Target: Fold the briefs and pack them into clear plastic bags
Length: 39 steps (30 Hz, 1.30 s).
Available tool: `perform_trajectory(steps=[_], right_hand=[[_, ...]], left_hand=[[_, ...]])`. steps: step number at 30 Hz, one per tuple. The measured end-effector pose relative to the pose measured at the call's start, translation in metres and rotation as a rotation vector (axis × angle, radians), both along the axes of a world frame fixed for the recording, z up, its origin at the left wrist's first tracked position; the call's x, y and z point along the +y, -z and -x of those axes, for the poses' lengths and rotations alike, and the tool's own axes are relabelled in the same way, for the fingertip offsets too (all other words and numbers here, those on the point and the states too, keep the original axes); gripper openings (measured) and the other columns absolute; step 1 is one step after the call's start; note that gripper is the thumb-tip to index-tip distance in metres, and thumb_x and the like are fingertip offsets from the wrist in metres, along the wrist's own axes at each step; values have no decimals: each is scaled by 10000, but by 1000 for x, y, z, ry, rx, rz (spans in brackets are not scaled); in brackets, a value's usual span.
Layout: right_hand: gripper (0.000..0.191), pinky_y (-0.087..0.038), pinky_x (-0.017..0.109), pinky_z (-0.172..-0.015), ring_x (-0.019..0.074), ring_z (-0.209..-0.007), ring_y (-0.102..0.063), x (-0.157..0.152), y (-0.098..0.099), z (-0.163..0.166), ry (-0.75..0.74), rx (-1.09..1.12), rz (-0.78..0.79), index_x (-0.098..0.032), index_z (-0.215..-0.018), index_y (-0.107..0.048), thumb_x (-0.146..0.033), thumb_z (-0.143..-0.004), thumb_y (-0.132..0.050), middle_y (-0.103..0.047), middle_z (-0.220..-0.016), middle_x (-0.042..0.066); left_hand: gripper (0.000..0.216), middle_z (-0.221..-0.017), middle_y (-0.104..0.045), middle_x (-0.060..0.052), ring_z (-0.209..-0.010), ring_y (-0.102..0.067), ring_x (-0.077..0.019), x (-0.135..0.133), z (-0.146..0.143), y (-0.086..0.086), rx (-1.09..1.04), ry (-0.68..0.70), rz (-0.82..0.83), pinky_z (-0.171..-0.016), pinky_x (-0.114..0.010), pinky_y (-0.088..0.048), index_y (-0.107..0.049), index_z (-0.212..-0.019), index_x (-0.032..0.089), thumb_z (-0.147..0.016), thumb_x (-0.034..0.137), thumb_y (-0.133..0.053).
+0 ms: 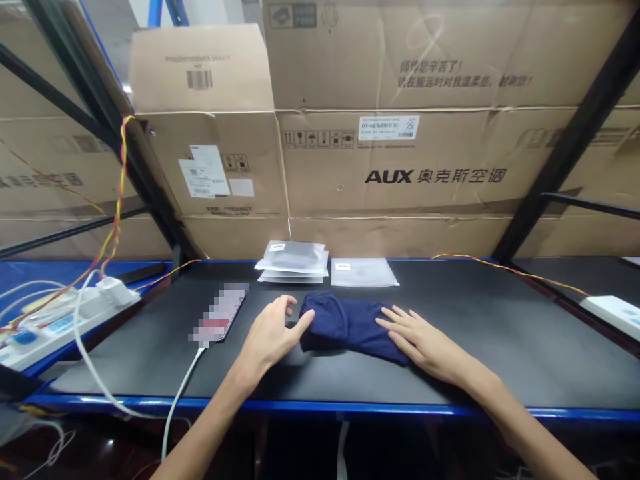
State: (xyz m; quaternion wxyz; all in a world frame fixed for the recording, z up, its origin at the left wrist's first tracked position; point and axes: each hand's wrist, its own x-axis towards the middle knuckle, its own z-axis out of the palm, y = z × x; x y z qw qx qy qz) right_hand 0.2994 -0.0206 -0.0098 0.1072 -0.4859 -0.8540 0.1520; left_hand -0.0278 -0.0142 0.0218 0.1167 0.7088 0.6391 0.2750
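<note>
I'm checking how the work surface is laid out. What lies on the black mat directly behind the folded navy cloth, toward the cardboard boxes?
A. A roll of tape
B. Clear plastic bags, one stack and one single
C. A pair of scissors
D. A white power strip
B: a stack of clear plastic bags and a single flat bag lie just behind the navy cloth, in front of the cardboard boxes.

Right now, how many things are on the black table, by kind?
Navy cloth: 1
Plastic bags: a stack of uncertain number, plus 1 lying alone
Phone: 1
Total: 3 besides the stack
</note>
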Motion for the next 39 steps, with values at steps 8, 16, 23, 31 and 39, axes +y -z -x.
perform_trajectory(steps=[8, 16, 23, 31, 39], right_hand=[[502, -171, 534, -1196, 254, -1462, -225, 2, 2, 7, -14, 52, 11, -321, -1453, -437, -516, -1022, -268, -311, -1567, 11], [560, -194, 498, -1207, 245, -1461, -235, -7, 6, -16, 138, 190, 18, -312, -1487, -378, -570, -993, -322, -315, -1576, 11], [548, -217, 512, -1198, 274, -1445, -280, -8, 17, -25, 162, 147, -25, -263, -1391, -531, -577, -981, -347, -399, -1534, 51], [546, -233, 498, -1197, 259, -1441, -295, -6, 17, -23, 169, 147, -27, -250, -1377, -545, -571, -985, -340, -410, -1528, 56], [540, -219, 508, -1198, 258, -1447, -280, -13, -1, -2, 158, 283, -10, -300, -1445, -454, -563, -989, -332, -376, -1547, 18]], left_hand=[[314, -820, -692, -27, -756, -648, -248, 1, -2, 5, 163, -15, 210, -621, -305, -402, -559, -796, 245, -841, 553, -515], [198, -926, -739, -13, -793, -687, -217, 18, 3, 1, -121, -11, 104, -714, -305, -483, -571, -976, 250, -840, 394, -557], [371, -1233, -659, -45, -1111, -631, -241, 4, -48, -4, -147, 166, -210, -938, -346, -502, -577, -1238, 257, -881, 359, -564], [512, -1506, -438, -60, -1419, -351, -309, -16, -73, 23, 135, 630, -76, -1184, -525, -256, -513, -1383, 287, -907, 467, -575], [501, -1532, -389, -37, -1428, -345, -235, -5, -19, 17, 105, 516, -48, -1197, -433, -278, -464, -1432, 285, -970, 479, -463]])
